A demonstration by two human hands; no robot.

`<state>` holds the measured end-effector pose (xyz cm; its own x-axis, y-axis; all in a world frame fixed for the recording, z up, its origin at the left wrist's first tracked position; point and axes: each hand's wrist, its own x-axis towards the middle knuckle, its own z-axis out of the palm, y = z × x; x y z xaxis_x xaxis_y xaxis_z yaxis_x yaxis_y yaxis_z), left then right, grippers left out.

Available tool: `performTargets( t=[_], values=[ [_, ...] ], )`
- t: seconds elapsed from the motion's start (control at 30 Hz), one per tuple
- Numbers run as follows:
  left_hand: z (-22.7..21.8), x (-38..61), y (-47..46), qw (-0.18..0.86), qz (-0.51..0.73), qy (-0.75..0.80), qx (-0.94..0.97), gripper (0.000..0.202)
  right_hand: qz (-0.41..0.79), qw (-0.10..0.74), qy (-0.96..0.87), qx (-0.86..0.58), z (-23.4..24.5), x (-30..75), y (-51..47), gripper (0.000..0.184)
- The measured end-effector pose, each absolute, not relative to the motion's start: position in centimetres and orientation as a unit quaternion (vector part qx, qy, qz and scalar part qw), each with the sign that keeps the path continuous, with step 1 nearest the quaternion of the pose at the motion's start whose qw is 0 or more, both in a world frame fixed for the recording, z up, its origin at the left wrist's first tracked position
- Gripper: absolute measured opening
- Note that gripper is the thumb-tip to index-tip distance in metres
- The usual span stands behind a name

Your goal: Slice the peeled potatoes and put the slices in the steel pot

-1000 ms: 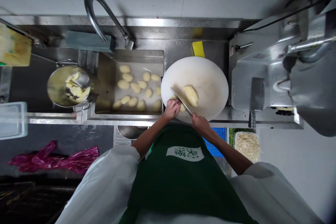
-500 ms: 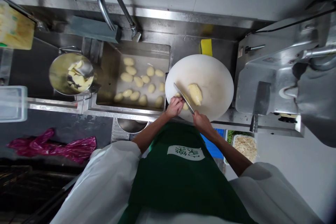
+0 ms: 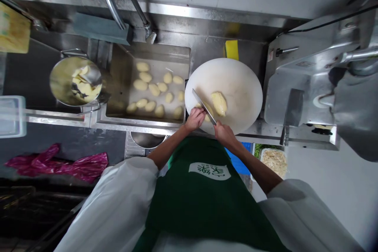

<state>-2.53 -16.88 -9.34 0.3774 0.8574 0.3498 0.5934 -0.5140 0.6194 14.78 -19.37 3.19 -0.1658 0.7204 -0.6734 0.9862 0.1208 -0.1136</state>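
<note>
On the round white cutting board [image 3: 245,82], my left hand [image 3: 195,119] is closed on a peeled potato [image 3: 209,112], partly hidden by the fingers and the blade. My right hand [image 3: 225,134] grips the handle of a kitchen knife [image 3: 203,106]. Its blade slants up and left across the potato, close to my left fingertips. How deep the edge sits in the potato I cannot tell. Just right of the blade lies another peeled potato [image 3: 219,103], with what look like cut lines on it.
Left of the board, a sink [image 3: 121,82] holds several peeled potatoes in water. Further left stands a metal pot [image 3: 56,82] with potato pieces. A yellow sponge [image 3: 232,49] lies behind the board. A cleaver [image 3: 292,110] rests on the slicing machine [image 3: 274,90] at right.
The whole view has shifted slightly. Both hands keep their grips, and the knife has moved a little against the potato, its tip slightly further up and left.
</note>
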Motion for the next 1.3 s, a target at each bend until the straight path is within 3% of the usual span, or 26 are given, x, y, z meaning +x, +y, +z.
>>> performTargets(
  t=[0.13,0.4,0.67,0.93,1.17,1.3],
  values=[
    [-9.9,-2.6,-17.0,0.197,0.335,0.447,0.806,0.025,-0.277,0.23,0.714,0.601,3.1,14.4,-18.8,0.031],
    [-9.4,-2.5,-17.0,0.219,0.33,0.443,0.804,0.027,-0.284,0.24,0.718,0.588,7.3,17.4,-21.4,0.033],
    [-9.2,-2.8,-17.1,0.212,0.336,0.432,0.81,0.025,-0.27,0.254,0.719,0.589,4.3,14.6,-19.0,0.031],
    [-9.5,-3.1,-17.1,0.205,0.322,0.426,0.82,0.027,-0.266,0.265,0.72,0.583,7.1,16.3,-20.7,0.034],
    [-9.6,-3.2,-17.0,0.209,0.344,0.413,0.817,0.025,-0.269,0.254,0.714,0.595,4.4,13.9,-19.1,0.032],
    [-9.5,-3.2,-17.1,0.223,0.336,0.418,0.814,0.026,-0.268,0.248,0.719,0.591,5.2,14.3,-19.2,0.034]
  ],
)
